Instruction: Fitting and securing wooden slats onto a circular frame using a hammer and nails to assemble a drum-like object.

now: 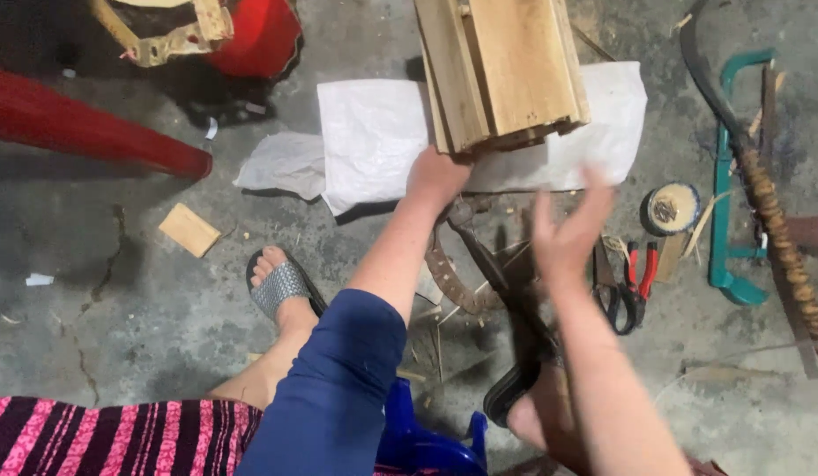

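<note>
Wooden slat bundle (501,70) sits tilted over the white sack (374,132) on the floor; your left hand (437,176) grips its lower corner, while your right hand (568,234) hovers open, blurred, just beside it.

We see bare concrete floor (145,326) to the left, where a hand could pass, with only a small wood block (189,230) and our sandalled foot (281,286) there. Ahead, the wooden bundle (501,70) over the white sack (374,132) closes the way. To the right it is crowded: a tape roll (670,209), red-handled pliers (640,273), a green saw frame (725,176) and a curved blade (779,238) lie near each other. A red stool leg (83,128) bars the far left.
</note>
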